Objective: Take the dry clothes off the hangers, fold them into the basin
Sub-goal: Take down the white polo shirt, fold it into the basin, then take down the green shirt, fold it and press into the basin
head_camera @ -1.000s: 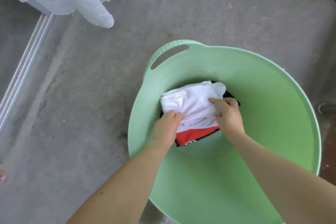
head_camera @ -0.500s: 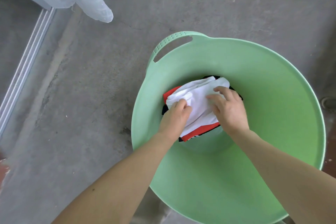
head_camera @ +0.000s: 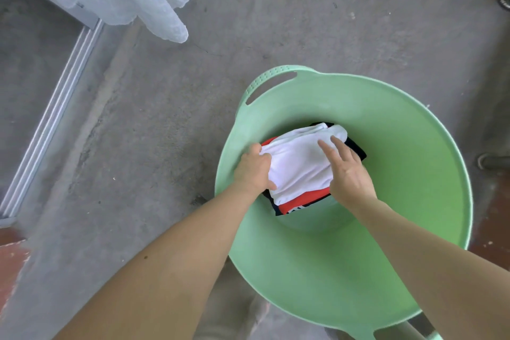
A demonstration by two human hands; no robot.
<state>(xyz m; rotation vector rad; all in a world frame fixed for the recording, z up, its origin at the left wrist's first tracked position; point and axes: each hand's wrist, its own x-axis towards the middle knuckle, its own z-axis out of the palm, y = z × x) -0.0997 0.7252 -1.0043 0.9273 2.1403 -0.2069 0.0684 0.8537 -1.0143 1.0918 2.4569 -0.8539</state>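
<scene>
The left hand (head_camera: pixel 252 171) pinches the 9 o'clock edge of the folded white garment (head_camera: pixel 298 165); the right hand (head_camera: pixel 349 174) presses flat, fingers straight, at 3 o'clock. The garment tops a folded red-and-dark piece (head_camera: pixel 300 203) in the green basin (head_camera: pixel 408 188). Two pieces seem done; any remainder is unseen.

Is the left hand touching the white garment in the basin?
Touching. The head view shows the left hand gripping the edge of the white garment, with its thumb lying on top of the cloth.
</scene>
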